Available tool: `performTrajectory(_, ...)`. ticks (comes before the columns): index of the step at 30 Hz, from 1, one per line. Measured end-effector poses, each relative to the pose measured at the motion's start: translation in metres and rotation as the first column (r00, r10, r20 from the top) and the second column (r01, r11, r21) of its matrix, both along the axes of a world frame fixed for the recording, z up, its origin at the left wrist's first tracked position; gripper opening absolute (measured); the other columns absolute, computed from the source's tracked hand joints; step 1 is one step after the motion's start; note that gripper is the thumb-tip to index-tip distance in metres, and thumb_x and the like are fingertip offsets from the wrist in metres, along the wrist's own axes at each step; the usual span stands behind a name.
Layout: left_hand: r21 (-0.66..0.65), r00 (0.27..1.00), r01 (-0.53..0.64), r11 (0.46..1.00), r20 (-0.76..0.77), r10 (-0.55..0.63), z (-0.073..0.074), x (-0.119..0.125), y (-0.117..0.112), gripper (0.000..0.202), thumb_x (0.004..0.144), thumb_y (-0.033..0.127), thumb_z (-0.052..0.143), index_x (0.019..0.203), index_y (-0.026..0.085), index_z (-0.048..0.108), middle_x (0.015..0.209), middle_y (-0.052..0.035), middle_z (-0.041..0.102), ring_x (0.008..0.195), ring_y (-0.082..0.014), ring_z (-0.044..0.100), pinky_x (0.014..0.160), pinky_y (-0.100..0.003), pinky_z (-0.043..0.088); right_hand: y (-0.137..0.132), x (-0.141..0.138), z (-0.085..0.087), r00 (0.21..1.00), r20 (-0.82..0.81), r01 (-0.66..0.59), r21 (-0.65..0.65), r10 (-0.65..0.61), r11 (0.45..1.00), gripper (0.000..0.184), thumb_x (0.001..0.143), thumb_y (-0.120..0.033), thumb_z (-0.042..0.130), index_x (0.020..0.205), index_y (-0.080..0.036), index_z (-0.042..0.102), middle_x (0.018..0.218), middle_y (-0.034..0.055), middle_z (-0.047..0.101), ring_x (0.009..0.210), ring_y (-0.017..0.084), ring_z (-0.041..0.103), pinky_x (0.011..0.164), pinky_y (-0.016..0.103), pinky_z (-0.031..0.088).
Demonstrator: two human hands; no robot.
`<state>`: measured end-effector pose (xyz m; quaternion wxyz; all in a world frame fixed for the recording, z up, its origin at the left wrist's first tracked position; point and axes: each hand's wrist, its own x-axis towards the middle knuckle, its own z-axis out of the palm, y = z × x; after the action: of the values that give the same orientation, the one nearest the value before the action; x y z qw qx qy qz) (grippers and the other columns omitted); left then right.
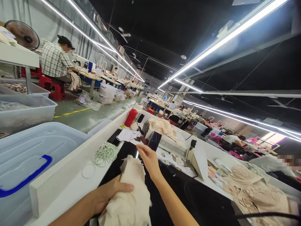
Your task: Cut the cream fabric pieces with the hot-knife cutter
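A bundle of soft beige fabric pieces (131,191) stands up in front of me, its top edge ragged. My left hand (115,191) is wrapped round its left side, thumb across the front and the other fingers hidden behind. Just right of the bundle's top, my right hand (149,160) is raised with loosely bent fingers. Its fingertips point left over the black work surface (188,194), and I see nothing held in them. Beyond that hand stands a dark, flat, phone-like panel (154,140).
Left of the bundle lie pale green cord loops (107,154) and a black phone (114,137). A white machine (172,147) carries more beige fabric (164,127). Beige garments (261,194) pile up at right. A lidded plastic bin (47,150) is at left. A co-worker (55,59) sits beyond.
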<state>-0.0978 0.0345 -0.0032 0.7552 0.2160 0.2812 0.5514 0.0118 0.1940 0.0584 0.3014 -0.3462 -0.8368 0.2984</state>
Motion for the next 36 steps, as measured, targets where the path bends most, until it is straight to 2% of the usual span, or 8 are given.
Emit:
performTrajectory(5,0.011,0.997,-0.04,0.999,-0.059,0.04,0.008,-0.002,-0.004,0.092,0.068,0.028,0.095,0.147,0.013,0.05,0.105,-0.0163,0.08,0.1,-0.0378,0.078,0.089,-0.045,0.061,-0.058,0.078,-0.018,0.993,-0.082,0.067,-0.234,-0.088,0.97,0.052,0.093,-0.055,0.065,0.132,-0.022,0.068,0.131,0.0126,0.073,0.118,0.029,0.07,0.096,0.041,0.058)
performTrajectory(10,0.032,0.989,-0.089,0.996,-0.119,0.092,0.013,0.0,-0.007,0.086,0.071,0.029,0.094,0.146,0.014,0.053,0.107,-0.0174,0.079,0.1,-0.0381,0.078,0.086,-0.044,0.063,-0.093,0.112,-0.042,0.982,-0.135,0.03,-0.574,-0.131,0.818,0.079,0.083,-0.064,0.075,0.149,-0.026,0.054,0.151,0.0152,0.059,0.128,0.03,0.065,0.11,0.045,0.05)
performTrajectory(13,0.011,0.969,-0.21,0.978,-0.128,0.21,0.017,0.004,-0.007,0.088,0.072,0.025,0.093,0.148,0.015,0.05,0.112,-0.0183,0.078,0.102,-0.0393,0.077,0.087,-0.047,0.063,-0.108,0.108,-0.045,0.973,-0.205,-0.053,-0.647,-0.106,0.761,0.092,0.081,-0.066,0.077,0.157,-0.026,0.044,0.152,0.0168,0.057,0.131,0.032,0.064,0.113,0.046,0.047)
performTrajectory(19,0.005,0.891,-0.425,0.905,-0.176,0.419,0.033,0.027,-0.009,0.089,0.078,0.023,0.089,0.154,0.021,0.041,0.119,-0.0165,0.075,0.105,-0.0364,0.076,0.088,-0.046,0.064,-0.126,0.08,-0.033,0.874,-0.483,-0.352,-0.569,0.044,0.743,0.098,0.075,-0.059,0.086,0.155,-0.026,0.04,0.155,0.0115,0.056,0.142,0.031,0.055,0.117,0.044,0.046)
performTrajectory(24,0.032,0.759,-0.627,0.778,-0.198,0.62,0.043,0.053,-0.015,0.081,0.084,0.018,0.083,0.153,0.028,0.041,0.12,-0.0123,0.075,0.102,-0.0316,0.077,0.088,-0.042,0.065,-0.136,0.064,-0.035,0.91,-0.411,-0.262,-0.67,-0.053,0.694,0.11,0.054,-0.059,0.097,0.145,-0.02,0.049,0.144,0.0151,0.064,0.135,0.036,0.06,0.115,0.049,0.048)
performTrajectory(27,0.008,0.71,-0.69,0.724,-0.186,0.679,0.044,0.066,-0.018,0.078,0.084,0.014,0.082,0.15,0.027,0.045,0.123,-0.0125,0.074,0.102,-0.0302,0.078,0.09,-0.041,0.064,-0.142,0.06,-0.032,0.889,-0.451,-0.31,-0.715,-0.075,0.626,0.109,0.052,-0.059,0.098,0.142,-0.019,0.051,0.137,0.0153,0.068,0.13,0.036,0.064,0.112,0.05,0.051)
performTrajectory(31,0.023,0.679,-0.726,0.687,-0.138,0.721,0.043,0.079,-0.021,0.074,0.085,0.016,0.083,0.149,0.028,0.048,0.123,-0.0109,0.074,0.103,-0.0287,0.078,0.093,-0.039,0.064,-0.145,0.06,-0.024,0.85,-0.521,-0.389,-0.719,-0.075,0.576,0.096,0.055,-0.055,0.098,0.133,-0.018,0.058,0.127,0.0142,0.074,0.123,0.035,0.069,0.108,0.049,0.054)
performTrajectory(36,-0.12,0.72,-0.694,0.71,-0.087,0.689,0.042,0.086,-0.027,0.06,0.098,0.024,0.07,0.153,0.029,0.047,0.127,-0.0094,0.073,0.107,-0.0272,0.077,0.097,-0.038,0.062,-0.139,0.064,-0.026,0.848,-0.51,-0.331,-0.721,-0.143,0.609,0.082,0.061,-0.05,0.095,0.13,-0.019,0.061,0.117,0.0102,0.077,0.11,0.032,0.073,0.101,0.048,0.056)
